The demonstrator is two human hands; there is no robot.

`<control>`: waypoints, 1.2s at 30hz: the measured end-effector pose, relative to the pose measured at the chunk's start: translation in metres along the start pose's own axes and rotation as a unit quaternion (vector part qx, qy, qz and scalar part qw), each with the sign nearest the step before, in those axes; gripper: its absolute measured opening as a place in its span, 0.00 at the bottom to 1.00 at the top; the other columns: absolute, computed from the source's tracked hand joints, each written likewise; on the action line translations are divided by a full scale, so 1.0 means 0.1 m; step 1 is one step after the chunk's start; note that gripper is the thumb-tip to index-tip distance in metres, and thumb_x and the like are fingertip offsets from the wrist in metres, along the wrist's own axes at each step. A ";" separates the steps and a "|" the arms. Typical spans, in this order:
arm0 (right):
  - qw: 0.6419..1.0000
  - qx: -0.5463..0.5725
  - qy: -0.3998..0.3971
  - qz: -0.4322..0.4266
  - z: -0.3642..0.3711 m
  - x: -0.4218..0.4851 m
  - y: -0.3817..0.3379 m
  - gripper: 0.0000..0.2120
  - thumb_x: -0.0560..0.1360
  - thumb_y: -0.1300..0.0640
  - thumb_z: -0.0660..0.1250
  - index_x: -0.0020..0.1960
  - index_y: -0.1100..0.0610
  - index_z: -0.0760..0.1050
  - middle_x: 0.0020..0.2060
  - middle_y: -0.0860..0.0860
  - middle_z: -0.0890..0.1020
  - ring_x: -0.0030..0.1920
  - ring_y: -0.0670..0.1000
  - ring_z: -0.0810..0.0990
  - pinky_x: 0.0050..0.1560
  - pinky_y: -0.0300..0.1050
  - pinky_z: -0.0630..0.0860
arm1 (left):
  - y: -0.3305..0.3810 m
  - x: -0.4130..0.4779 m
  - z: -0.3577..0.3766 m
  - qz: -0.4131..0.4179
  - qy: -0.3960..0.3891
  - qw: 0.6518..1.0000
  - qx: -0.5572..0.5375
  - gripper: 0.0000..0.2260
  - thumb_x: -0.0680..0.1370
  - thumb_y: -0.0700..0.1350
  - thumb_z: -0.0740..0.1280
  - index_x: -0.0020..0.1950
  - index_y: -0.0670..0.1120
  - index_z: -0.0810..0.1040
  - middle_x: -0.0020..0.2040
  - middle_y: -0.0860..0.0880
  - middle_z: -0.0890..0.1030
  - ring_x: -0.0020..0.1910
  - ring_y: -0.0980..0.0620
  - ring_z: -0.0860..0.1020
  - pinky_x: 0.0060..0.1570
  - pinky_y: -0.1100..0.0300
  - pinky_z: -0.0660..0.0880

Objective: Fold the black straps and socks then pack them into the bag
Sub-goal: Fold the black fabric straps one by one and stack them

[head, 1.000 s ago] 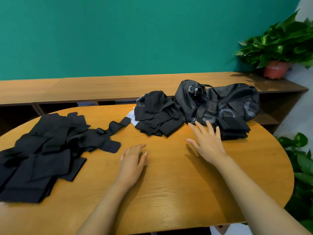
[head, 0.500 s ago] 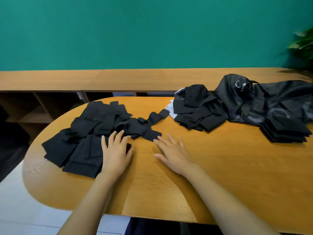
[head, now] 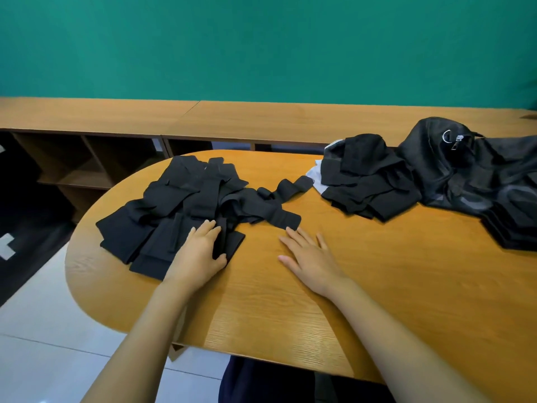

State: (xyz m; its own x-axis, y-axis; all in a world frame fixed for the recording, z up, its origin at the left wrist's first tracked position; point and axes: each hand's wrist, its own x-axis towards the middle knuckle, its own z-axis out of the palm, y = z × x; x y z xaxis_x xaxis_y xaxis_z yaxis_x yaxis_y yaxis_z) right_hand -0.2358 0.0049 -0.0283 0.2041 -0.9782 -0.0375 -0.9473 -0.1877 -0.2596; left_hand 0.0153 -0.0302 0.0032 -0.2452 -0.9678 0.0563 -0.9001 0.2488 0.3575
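Left hand lies flat on the near edge of the loose pile of black straps and socks at the left end of the table, fingers straight and close together, thumb out to the side, gripping nothing. Right hand is palm down on bare wood mid-table, fingers spread wide, holding nothing, index tip just beside the free end of a long strap that trails out of the pile toward the far edge. Looks like the step is pulling the next piece out to fold. To do it well: keep the left palm pinning the pile so the rest doesn't drag, pinch that free strap end with the right hand and draw it toward the near edge onto bare wood. The strap looks tangled and half knotted where it leaves the pile, so pull slowly and shake it loose, then flatten it and fold end to end. A second heap sits by the far edge over a white cloth. The bag lies slumped at the far right end, with a folded stack against it at the right edge; whether its opening is unzipped I cannot tell. Nothing seems packed yet.
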 end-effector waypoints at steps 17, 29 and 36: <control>0.805 0.576 0.037 0.138 -0.33 -0.27 -0.16 0.22 0.82 0.42 0.54 0.60 0.56 0.78 0.51 0.53 0.85 0.51 0.52 0.84 0.52 0.46 0.81 | 0.93 -0.35 0.29 0.268 0.228 0.936 -0.005 0.13 0.81 0.47 0.61 0.55 0.43 0.83 0.54 0.48 0.84 0.52 0.52 0.81 0.56 0.56 0.74; 0.930 0.327 0.064 0.156 -0.24 -0.31 0.03 0.14 0.77 0.57 0.70 0.62 0.53 0.76 0.52 0.50 0.81 0.54 0.48 0.78 0.52 0.40 0.76 | 0.45 -0.33 -0.01 0.188 0.318 0.929 0.001 0.15 0.76 0.57 0.67 0.55 0.48 0.81 0.53 0.52 0.80 0.56 0.50 0.73 0.55 0.55 0.62; 0.980 0.181 0.059 0.052 -0.23 0.08 -0.20 0.19 0.78 0.52 0.67 0.68 0.48 0.71 0.64 0.45 0.75 0.67 0.48 0.66 0.63 0.47 0.71 | -0.15 0.20 -0.27 0.059 0.160 0.984 -0.047 0.17 0.85 0.47 0.53 0.71 0.51 0.71 0.67 0.51 0.75 0.69 0.48 0.67 0.70 0.48 0.57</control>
State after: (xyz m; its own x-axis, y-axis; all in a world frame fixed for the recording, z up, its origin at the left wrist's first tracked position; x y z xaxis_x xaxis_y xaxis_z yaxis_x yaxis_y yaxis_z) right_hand -0.2206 -0.0007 -0.0012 0.0600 -0.9979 0.0251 -0.8073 -0.0633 -0.5868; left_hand 0.0335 -0.0545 0.0237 -0.2070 -0.8985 0.3871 -0.8315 0.3701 0.4142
